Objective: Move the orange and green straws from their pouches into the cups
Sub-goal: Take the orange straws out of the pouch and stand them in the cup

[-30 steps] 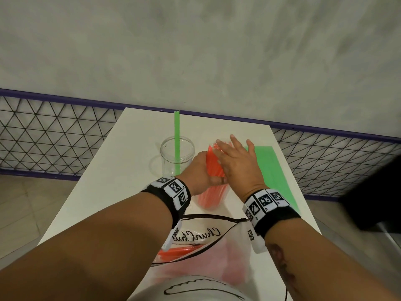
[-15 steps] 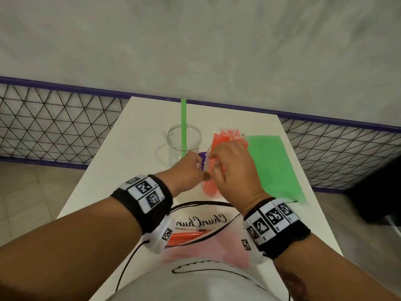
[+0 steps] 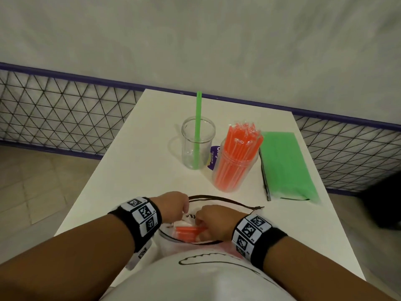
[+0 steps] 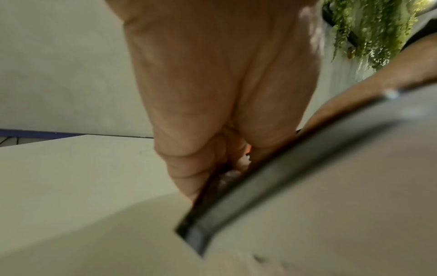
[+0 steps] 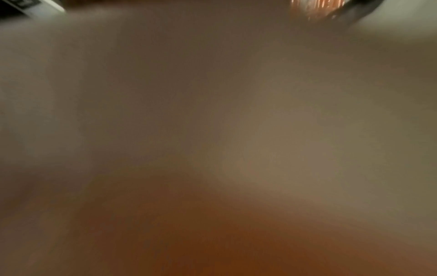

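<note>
A clear cup point(image 3: 198, 146) holds one green straw point(image 3: 198, 124). Right of it a second cup point(image 3: 235, 174) is packed with orange straws point(image 3: 243, 144). The green pouch point(image 3: 284, 166) lies flat at the right. Close to my body sits the clear pouch point(image 3: 217, 199) with a few orange straws point(image 3: 186, 230) left inside. My left hand point(image 3: 173, 205) grips the pouch's black rim point(image 4: 236, 196), fingers curled over it. My right hand point(image 3: 213, 222) reaches into the pouch mouth and its curled fingers hold the orange straws. The right wrist view is a blur.
The white table point(image 3: 134, 170) has its left edge near the cups and its far edge at a grey wall. A black mesh fence point(image 3: 65, 116) with a purple rail runs behind. A purple label point(image 3: 213, 157) shows between the cups.
Both hands have pulled back from the orange-straw cup towards my body and gone to the clear pouch. The bundle of orange straws now stands free in its cup.
</note>
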The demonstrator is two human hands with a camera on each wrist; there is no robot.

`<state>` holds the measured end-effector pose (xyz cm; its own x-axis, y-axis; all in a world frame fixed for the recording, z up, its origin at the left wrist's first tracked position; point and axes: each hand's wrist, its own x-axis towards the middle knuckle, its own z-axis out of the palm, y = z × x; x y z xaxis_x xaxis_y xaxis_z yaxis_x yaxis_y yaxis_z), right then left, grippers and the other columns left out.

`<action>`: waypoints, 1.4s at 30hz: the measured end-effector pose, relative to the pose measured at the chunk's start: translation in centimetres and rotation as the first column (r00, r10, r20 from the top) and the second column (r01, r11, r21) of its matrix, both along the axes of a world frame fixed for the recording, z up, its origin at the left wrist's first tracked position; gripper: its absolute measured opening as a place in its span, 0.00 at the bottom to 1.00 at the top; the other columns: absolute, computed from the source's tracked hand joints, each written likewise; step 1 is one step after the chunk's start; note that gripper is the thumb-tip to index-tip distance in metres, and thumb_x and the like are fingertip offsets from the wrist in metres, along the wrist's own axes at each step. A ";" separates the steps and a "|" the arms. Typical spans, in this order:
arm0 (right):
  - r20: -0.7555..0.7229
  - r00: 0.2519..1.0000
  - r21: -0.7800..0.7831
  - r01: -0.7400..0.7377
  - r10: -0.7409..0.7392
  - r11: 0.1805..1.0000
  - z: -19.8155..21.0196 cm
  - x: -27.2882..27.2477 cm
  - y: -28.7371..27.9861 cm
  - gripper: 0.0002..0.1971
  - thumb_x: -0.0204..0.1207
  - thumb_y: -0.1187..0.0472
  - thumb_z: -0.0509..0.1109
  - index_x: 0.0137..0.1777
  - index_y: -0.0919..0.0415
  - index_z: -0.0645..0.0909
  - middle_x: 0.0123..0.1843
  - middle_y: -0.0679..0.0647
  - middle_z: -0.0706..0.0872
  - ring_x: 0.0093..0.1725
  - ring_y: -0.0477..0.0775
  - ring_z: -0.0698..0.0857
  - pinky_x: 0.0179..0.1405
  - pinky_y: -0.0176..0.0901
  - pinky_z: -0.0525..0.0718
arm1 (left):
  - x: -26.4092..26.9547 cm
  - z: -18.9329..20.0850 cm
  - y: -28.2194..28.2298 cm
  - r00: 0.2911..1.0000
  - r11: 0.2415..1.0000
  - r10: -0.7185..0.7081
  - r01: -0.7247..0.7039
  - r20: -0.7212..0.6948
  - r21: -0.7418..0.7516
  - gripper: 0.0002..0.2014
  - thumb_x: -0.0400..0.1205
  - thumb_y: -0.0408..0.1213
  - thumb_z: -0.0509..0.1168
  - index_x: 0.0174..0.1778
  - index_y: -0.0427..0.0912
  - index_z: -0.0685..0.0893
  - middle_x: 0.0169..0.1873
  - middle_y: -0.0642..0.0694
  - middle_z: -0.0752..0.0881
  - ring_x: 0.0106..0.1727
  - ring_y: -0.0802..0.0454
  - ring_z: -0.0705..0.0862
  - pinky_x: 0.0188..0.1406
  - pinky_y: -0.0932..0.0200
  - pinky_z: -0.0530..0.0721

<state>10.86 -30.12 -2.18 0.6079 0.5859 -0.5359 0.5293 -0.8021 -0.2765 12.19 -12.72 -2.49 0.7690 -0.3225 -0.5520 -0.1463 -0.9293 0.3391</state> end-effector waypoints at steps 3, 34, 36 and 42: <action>0.124 0.992 0.044 -0.005 0.000 0.999 0.3 0.2 0.2 0.20 0.74 0.51 0.74 0.62 0.60 0.78 0.58 0.57 0.81 0.54 0.59 0.81 0.51 0.49 0.79 | 0.8 0.4 -0.2 0.991 0.977 0.121 -0.110 0.053 -0.181 0.11 0.80 0.26 0.61 0.49 0.47 0.79 0.48 0.50 0.78 0.51 0.46 0.83 0.36 0.68 0.78; 0.091 0.979 0.123 0.170 -0.182 0.978 -0.2 1.4 -1.9 0.05 0.81 0.60 0.63 0.55 0.55 0.72 0.50 0.54 0.81 0.47 0.56 0.80 0.45 0.44 0.74 | 1.9 -3.4 1.5 0.985 0.996 -0.078 0.083 0.156 -0.028 0.30 0.69 0.54 0.78 0.67 0.53 0.81 0.65 0.51 0.75 0.66 0.51 0.77 0.69 0.57 0.78; 0.058 0.987 0.093 0.143 -0.149 0.985 -0.1 1.4 -1.9 0.09 0.79 0.58 0.67 0.57 0.57 0.75 0.53 0.55 0.83 0.50 0.57 0.82 0.48 0.46 0.77 | 1.9 -3.7 1.8 0.983 0.995 -0.094 0.095 0.157 0.002 0.35 0.68 0.57 0.78 0.71 0.55 0.77 0.68 0.51 0.72 0.69 0.49 0.74 0.71 0.56 0.76; 0.089 0.989 0.012 0.118 -0.119 0.993 -0.6 0.9 -1.4 0.09 0.78 0.60 0.66 0.56 0.58 0.79 0.55 0.57 0.84 0.52 0.59 0.84 0.52 0.49 0.82 | 1.6 -3.9 1.9 0.986 0.987 -0.133 0.123 0.097 0.103 0.44 0.68 0.62 0.77 0.79 0.59 0.67 0.85 0.47 0.54 0.85 0.43 0.56 0.82 0.47 0.65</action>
